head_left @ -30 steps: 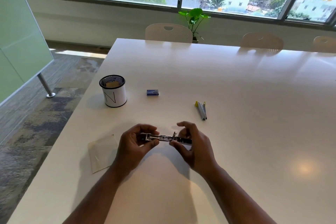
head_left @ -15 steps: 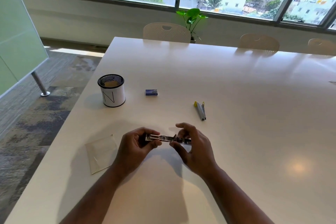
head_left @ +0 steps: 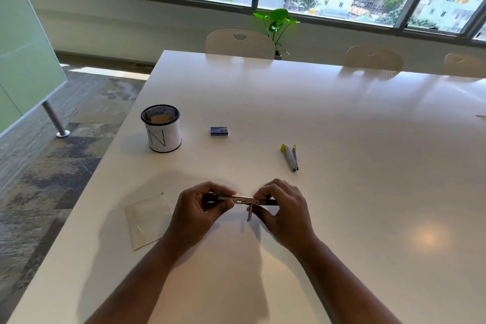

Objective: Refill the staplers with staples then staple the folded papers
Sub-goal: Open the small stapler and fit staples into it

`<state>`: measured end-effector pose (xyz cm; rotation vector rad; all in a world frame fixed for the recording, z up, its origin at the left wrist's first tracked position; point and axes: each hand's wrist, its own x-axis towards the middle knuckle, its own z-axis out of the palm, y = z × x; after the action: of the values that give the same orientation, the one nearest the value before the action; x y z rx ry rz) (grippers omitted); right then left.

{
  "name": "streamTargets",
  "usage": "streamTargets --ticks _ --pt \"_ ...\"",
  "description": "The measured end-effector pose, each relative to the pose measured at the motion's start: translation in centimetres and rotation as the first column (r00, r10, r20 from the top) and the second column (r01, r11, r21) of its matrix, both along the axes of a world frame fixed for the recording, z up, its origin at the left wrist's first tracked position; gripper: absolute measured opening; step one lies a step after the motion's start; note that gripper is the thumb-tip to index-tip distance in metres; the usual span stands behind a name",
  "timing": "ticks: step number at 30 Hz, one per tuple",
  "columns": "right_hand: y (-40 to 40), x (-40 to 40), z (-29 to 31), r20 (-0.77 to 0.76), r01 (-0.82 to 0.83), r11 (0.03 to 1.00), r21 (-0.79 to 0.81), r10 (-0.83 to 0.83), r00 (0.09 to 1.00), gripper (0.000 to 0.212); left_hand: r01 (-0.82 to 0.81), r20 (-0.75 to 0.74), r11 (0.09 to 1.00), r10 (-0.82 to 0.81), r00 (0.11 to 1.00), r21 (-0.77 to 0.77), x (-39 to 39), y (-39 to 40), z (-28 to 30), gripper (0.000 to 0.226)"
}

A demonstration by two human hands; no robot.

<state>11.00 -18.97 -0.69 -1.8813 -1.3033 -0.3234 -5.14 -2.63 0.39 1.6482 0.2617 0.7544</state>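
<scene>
A small metal stapler [head_left: 243,200] is held level just above the white table [head_left: 355,126], swung open lengthwise. My left hand [head_left: 196,212] grips its left end and my right hand [head_left: 285,209] pinches its dark right end. A thin metal piece hangs down from the stapler's middle. A second stapler [head_left: 290,157], grey with a yellow end, lies on the table beyond my right hand. A small blue staple box [head_left: 219,131] lies farther back. A folded paper [head_left: 148,219] lies flat to the left of my left hand.
A black mesh cup [head_left: 161,129] wrapped in white paper marked "N" stands at the back left, near the table's left edge. Chairs [head_left: 240,41] and a potted plant [head_left: 276,23] stand behind the far edge.
The stapler has turned in my hands: the small metal piece that stuck up at its middle now hangs downward. Both hands keep their hold in the same place.
</scene>
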Motion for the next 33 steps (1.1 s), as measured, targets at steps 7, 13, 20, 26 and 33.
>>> streamTargets --ticks 7,13,20,26,33 --pt "-0.04 0.08 -0.27 0.125 0.069 0.994 0.089 -0.080 0.989 0.024 0.014 0.028 1.000 -0.015 1.000 0.019 0.42 -0.02 -0.20 0.034" --pt "-0.15 0.09 -0.35 0.100 0.070 0.995 0.073 -0.077 0.992 0.018 -0.027 0.047 1.000 0.026 0.999 0.007 0.15 0.22 -0.13 0.022" --pt "-0.03 -0.18 -0.02 0.107 0.053 0.998 0.033 -0.057 0.993 0.022 -0.152 0.009 0.980 0.152 0.988 0.131 0.05 0.23 0.06 0.017" --pt "0.11 -0.57 0.27 0.105 0.068 0.998 -0.013 -0.066 0.992 0.037 -0.185 -0.007 0.953 0.192 0.981 0.240 -0.01 -0.03 0.65 0.014" --pt "0.35 -0.56 0.34 0.026 0.088 0.994 -0.069 -0.086 0.996 0.028 -0.235 -0.033 0.922 0.257 0.966 0.307 -0.33 0.07 0.53 0.021"
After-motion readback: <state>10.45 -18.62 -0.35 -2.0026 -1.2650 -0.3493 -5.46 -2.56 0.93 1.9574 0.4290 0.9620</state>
